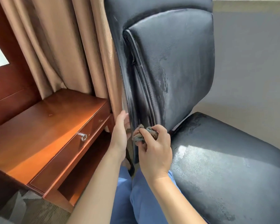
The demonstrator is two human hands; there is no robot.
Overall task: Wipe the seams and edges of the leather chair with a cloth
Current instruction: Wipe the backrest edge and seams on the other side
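Observation:
A black leather chair (176, 62) fills the right half of the view, its backrest upright and its seat (225, 167) below right. A piped seam runs down the backrest's left side. My right hand (155, 149) grips a bunched grey-brown cloth (143, 132) and presses it against the bottom of that seam. My left hand (120, 135) rests flat against the backrest's outer left edge, its fingers partly hidden behind the edge. Damp streaks show on the leather.
A wooden desk (44, 131) with a drawer and a ring pull (84, 136) stands close on the left. Tan curtains (63, 46) hang behind it. A grey wall lies behind the chair. My blue trousers (136, 199) are below.

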